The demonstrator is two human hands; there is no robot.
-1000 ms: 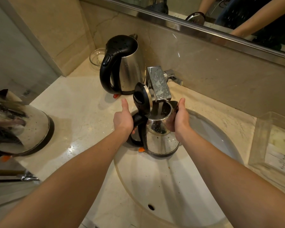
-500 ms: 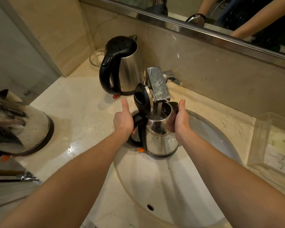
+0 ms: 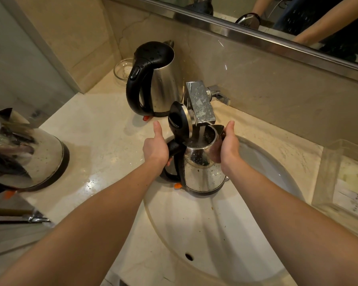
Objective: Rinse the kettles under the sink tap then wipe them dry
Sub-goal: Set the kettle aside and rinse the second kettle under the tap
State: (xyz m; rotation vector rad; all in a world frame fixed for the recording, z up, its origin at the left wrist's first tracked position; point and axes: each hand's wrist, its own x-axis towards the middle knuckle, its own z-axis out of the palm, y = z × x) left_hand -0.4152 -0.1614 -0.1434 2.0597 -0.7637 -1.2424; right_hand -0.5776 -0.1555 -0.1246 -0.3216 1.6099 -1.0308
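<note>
Nothing moved; kettle (image 3: 203, 172) held under tap (image 3: 201, 104), fingers hidden behind it

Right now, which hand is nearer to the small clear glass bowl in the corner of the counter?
Left. The left hand grips the black handle of the open steel kettle, on the side of the glass bowl. The right hand holds the kettle's far side.

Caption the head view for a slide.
Both hands, left hand and right hand, hold an open-lidded steel kettle under the running tap above the sink.
</note>
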